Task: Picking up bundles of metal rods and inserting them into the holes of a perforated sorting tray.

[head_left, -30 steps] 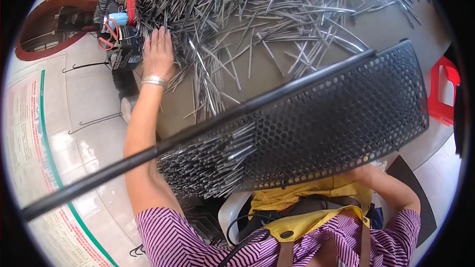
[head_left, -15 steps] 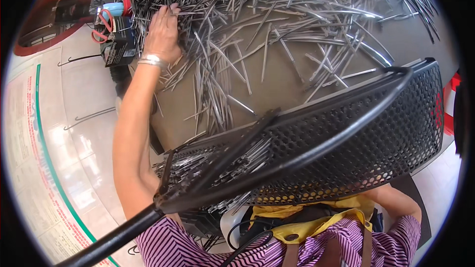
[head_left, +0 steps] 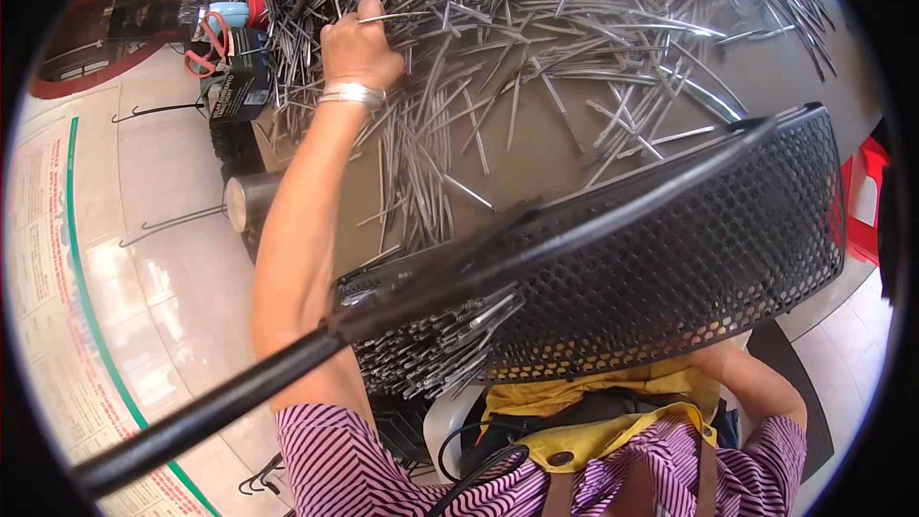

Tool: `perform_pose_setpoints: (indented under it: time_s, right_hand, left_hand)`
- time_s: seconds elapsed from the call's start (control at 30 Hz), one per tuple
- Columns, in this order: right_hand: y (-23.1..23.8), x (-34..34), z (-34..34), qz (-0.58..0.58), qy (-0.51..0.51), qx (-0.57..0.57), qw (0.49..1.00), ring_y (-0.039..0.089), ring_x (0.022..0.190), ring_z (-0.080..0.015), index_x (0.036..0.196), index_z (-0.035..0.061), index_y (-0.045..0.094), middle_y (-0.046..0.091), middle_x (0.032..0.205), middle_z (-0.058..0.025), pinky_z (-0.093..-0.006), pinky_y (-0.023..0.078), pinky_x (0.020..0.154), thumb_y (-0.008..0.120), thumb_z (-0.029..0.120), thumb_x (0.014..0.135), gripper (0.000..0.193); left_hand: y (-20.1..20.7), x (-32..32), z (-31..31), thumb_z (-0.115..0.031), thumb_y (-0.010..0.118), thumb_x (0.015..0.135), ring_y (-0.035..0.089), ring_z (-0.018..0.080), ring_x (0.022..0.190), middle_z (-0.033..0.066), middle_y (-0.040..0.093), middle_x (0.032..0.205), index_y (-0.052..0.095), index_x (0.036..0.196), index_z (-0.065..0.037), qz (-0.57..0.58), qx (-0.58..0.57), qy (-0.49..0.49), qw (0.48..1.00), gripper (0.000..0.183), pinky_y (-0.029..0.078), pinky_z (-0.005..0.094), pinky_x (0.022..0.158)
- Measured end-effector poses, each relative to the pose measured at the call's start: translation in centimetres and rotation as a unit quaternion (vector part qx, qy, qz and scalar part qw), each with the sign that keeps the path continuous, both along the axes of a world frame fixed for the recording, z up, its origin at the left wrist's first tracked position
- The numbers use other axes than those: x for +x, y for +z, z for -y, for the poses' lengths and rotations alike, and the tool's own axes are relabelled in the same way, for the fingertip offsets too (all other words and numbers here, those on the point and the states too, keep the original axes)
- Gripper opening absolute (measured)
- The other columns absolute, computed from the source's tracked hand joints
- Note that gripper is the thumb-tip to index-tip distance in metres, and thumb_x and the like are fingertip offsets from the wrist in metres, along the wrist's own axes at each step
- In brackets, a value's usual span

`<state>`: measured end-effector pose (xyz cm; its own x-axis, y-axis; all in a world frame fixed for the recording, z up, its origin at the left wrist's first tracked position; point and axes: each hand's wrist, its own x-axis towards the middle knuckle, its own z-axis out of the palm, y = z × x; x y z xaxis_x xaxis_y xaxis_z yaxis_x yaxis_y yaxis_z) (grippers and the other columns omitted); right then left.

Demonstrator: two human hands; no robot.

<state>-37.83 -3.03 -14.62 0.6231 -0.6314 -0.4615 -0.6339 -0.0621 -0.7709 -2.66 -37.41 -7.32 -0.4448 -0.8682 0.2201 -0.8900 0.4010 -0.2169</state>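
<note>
Over a wide heap of thin, silvery metal rods (head_left: 536, 38) is my left hand (head_left: 362, 53), a silver bangle on its wrist. Its fingers are curled, and a thin rod pokes out beside them toward the right. A black perforated basket (head_left: 661, 258) lies tilted across my lap, several bundled rods (head_left: 440, 349) gathered at its left end. The basket's black handle (head_left: 421, 316) crosses close in front of the view. My right forearm (head_left: 742, 378) passes under the basket's lower edge, which hides the fingers of that hand.
Left of the heap stand red-handled scissors (head_left: 212, 43), a light-blue object (head_left: 228, 11) and a dark box (head_left: 239, 86). Below them lies a metal cylinder (head_left: 251, 201). Wire hooks (head_left: 182, 220) stick out from the white tiled wall at left. A red stool (head_left: 864, 201) is at the far right.
My left hand has moved right across the heap and its fingers have curled more. The basket has shifted slightly, showing more of its bundled rods.
</note>
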Motion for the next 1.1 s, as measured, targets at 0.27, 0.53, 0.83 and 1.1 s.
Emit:
perform_pose_setpoints:
  time_s: [0.27, 0.53, 0.83, 1.1]
  right_hand:
    - [-0.8, 0.1, -1.3, 0.032, -0.037, -0.37, 0.928, 0.051, 0.101, -0.031, 0.105, 0.0104, 0.058, 0.054, 0.11, -0.01, -0.0422, 0.039, 0.087, 0.056, 0.016, 0.07, 0.036]
    - [0.4, 0.6, -0.4, 0.085, -0.081, -0.389, 0.914, 0.051, 0.097, -0.0387, 0.094, 0.0, 0.058, 0.053, 0.105, -0.0198, -0.0487, 0.038, 0.085, 0.059, 0.009, 0.061, 0.034]
    - [0.8, 1.0, -0.3, 0.081, -0.108, -0.407, 0.903, 0.052, 0.094, -0.0378, 0.093, 0.0011, 0.058, 0.054, 0.104, -0.0189, -0.0471, 0.039, 0.082, 0.058, 0.006, 0.062, 0.032]
    - [-0.3, 0.8, -1.0, 0.073, -0.078, -0.406, 0.908, 0.05, 0.099, -0.0368, 0.097, 0.0006, 0.057, 0.052, 0.108, -0.0184, -0.0445, 0.038, 0.088, 0.055, 0.007, 0.063, 0.035]
  left_hand:
    - [3.9, -6.7, -4.1, -0.013, 0.054, 0.06, 0.06, 0.0367, 0.073, 0.0223, 0.061, 0.074, 0.047, 0.096, 0.003, 0.099, 0.155, 0.11, 0.977, 0.04, 0.049, 0.0424, 0.065]
    - [5.2, -8.1, -5.1, -0.044, 0.064, 0.063, 0.061, 0.0324, 0.083, 0.0205, 0.062, 0.087, 0.038, 0.114, 0.007, 0.09, 0.214, 0.148, 0.961, 0.077, 0.048, 0.0378, 0.074]
    - [6.1, -4.5, -5.5, -0.058, 0.068, 0.052, 0.042, 0.0346, 0.116, 0.0286, 0.04, 0.123, 0.021, 0.131, 0.006, -0.074, 0.369, 0.113, 0.919, 0.112, 0.032, 0.0352, 0.097]
    - [3.5, -3.7, -6.2, -0.057, 0.074, 0.046, 0.047, 0.035, 0.107, 0.0291, 0.048, 0.112, 0.036, 0.116, 0.015, 0.046, 0.26, 0.139, 0.954, 0.107, 0.034, 0.0359, 0.094]
